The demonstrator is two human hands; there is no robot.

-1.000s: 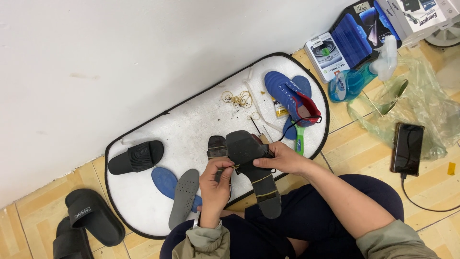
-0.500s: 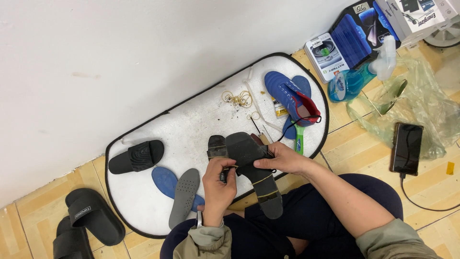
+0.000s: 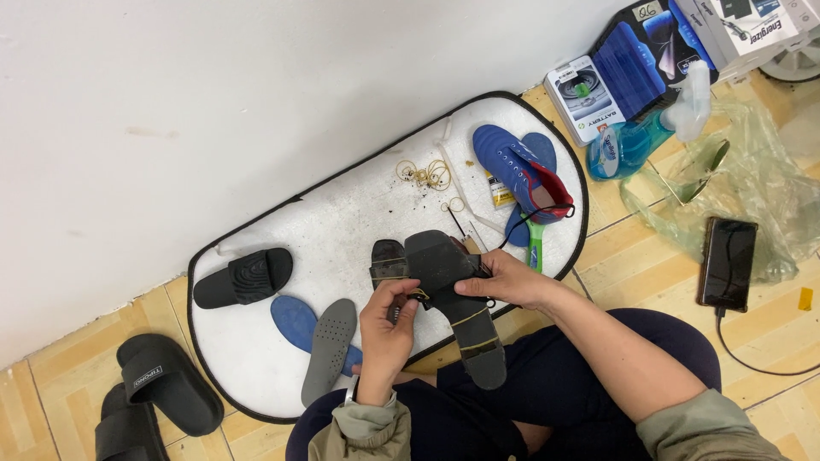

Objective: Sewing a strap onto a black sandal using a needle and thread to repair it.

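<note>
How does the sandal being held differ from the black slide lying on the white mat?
The held sandal is up off the mat, gripped by the left hand and right hand; the black slide lies flat on the white mat, untouched. The sandal shows its sole with rubber bands around it; the slide sits upright, its broad strap facing up. Both are dark footwear.

The left hand (image 3: pixel 386 329) covers the near edge of the dark sandal (image 3: pixel 453 290), and what its fingertips pinch there is too small to tell. The right hand (image 3: pixel 504 282) hides the sandal's strap. The lower black slide (image 3: pixel 128 431) is cut off by the bottom edge.
</note>
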